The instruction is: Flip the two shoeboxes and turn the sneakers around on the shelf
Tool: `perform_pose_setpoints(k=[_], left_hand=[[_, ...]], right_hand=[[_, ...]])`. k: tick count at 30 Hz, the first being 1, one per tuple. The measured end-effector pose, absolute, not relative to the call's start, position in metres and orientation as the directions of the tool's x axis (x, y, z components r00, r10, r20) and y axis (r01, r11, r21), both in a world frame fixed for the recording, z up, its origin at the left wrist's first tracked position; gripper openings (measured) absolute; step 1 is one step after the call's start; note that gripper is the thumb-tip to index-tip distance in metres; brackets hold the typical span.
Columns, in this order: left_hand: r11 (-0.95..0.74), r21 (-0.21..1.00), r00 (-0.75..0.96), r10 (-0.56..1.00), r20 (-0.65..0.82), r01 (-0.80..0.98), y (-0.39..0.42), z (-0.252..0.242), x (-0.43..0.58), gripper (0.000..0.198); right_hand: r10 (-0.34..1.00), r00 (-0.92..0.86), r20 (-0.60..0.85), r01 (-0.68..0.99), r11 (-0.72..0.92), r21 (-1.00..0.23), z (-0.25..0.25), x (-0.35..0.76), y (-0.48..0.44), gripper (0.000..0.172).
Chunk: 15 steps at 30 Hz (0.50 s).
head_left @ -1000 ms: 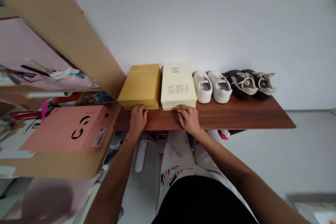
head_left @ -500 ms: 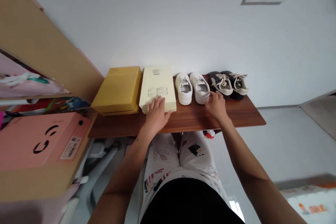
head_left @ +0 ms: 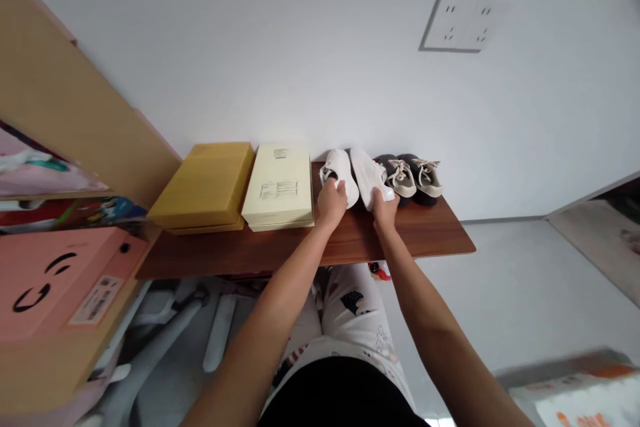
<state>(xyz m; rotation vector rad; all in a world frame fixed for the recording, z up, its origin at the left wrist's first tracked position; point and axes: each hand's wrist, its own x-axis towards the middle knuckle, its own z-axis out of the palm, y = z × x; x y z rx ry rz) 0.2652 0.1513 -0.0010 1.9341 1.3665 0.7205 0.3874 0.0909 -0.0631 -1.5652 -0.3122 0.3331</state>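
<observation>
Fingers [head_left: 336,188] of the left hand [head_left: 333,203] curl shut over the heel of the left white sneaker [head_left: 344,167]. Fingers [head_left: 388,197] of the right hand [head_left: 386,208] close on the heel of the right white sneaker [head_left: 367,175]. Both sneakers sit side by side on the brown wooden table [head_left: 300,250], toes toward the wall, right of its middle. The right one looks tilted, with its sole side turned partly up; whether it is lifted clear of the table cannot be told.

Sweep from the left: a pink box [head_left: 55,280] with black marks and a white label lies on a tan surface at the far left edge, lower than the table. On the left end of the table is a yellow box [head_left: 203,183], lid on, flat. Just beside it, touching or nearly so, is a cream box [head_left: 279,185] with printed labels on its lid. Next comes the left white sneaker, close to the cream box, then the right white sneaker. Just right of that stands a pair of dark sneakers [head_left: 411,177] with beige laces, the nearer one touching or almost touching the right white sneaker. The right end of the table is bare wood.

High on the white wall, to the right, is a white socket plate [head_left: 463,23]. Below the table edge are the person's patterned trousers [head_left: 350,307] and both forearms reaching forward.
</observation>
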Motion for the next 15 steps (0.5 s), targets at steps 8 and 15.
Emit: perform_pose_setpoints(k=[8,15], left_hand=[[0.043,0.924,0.049,0.997,-0.066,0.38,0.149,-0.055,0.27,0.04],[-0.062,0.926,-0.011,0.997,0.071,0.372,0.151,-0.065,0.271,0.032]], right_hand=[[0.408,0.882,-0.234,-0.352,0.244,-0.904,-0.073,0.368,0.098,0.056],[0.493,0.83,-0.26,-0.422,0.253,-0.871,-0.072,0.37,0.1,0.055]])
